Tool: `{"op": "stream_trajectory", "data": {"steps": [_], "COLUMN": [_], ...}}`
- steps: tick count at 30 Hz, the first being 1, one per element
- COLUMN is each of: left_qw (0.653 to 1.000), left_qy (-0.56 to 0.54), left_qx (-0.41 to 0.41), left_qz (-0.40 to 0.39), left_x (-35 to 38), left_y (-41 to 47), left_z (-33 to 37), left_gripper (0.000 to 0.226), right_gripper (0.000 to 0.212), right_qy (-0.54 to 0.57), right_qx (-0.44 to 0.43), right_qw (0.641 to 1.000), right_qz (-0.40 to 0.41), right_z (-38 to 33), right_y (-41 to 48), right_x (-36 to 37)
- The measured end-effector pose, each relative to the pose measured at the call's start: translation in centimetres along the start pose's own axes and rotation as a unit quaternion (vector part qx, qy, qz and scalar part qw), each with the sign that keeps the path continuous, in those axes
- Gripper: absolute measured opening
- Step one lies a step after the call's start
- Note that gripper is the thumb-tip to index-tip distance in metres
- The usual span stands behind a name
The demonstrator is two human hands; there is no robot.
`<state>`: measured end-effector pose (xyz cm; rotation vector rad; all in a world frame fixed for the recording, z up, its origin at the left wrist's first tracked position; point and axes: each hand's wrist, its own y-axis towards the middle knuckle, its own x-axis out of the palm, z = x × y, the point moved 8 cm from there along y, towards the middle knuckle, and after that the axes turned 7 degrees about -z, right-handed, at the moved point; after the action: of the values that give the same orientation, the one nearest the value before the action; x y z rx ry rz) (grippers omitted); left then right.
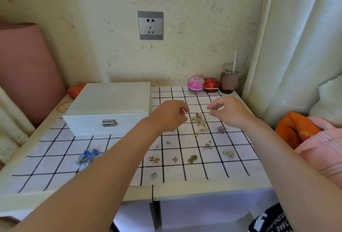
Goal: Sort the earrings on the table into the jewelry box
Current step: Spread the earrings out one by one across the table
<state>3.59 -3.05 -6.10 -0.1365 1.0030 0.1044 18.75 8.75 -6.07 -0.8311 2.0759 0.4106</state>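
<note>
Two bare forearms reach up from the lower edge of the frame over the white desk [212, 189] with its black-gridded cloth. At frame centre the left hand [171, 116] and the right hand [228, 110] hover side by side, both curled, thumb and forefinger drawn close together; whether either pinches something tiny I cannot tell.

Directly between and just below the two hands lies a tangled cluster of gold and silver earrings [198, 119], a touch nearer the left hand's fingers [186, 110]. More small metal earrings [207, 145] are scattered across the cloth lower in the frame, and a blue flower-shaped pair [87, 156] sits at lower left.

Left of centre stands the white rectangular jewelry box [111, 102], lid shut and silver clasp [109, 123] facing the camera. Judging by this, the box must be opened first, and the left hand is nearer it.
</note>
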Motion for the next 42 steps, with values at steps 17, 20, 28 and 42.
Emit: {"op": "stream_trajectory", "data": {"steps": [17,20,28,42], "left_qw": [0.999,1.0,0.999,0.964], "left_qy": [-0.009,-0.009,-0.022,-0.251], "left_qx": [-0.016,-0.02,-0.028,-0.006], "left_qz": [-0.029,-0.016,-0.03,0.091], "left_x": [2.7,2.1,2.1,-0.9], "left_y": [6.2,5.9,6.0,5.5], "left_z": [-2.1,-2.6,-2.7,-1.7], "left_gripper": [0.011,0.008,0.02,0.003], "right_gripper": [0.029,0.023,0.01,0.012], "right_qy": [-0.117,-0.157,-0.047,0.154], "right_qx": [-0.052,-0.047,-0.029,-0.022], "right_qw": [0.987,0.982,0.998,0.988], "right_qz": [-0.095,-0.094,-0.038,0.006], "right_z": [0.1,-0.3,0.6,0.6], "right_y": [5.4,5.4,5.6,5.0], "right_x": [4.6,4.7,3.1,1.8]}}
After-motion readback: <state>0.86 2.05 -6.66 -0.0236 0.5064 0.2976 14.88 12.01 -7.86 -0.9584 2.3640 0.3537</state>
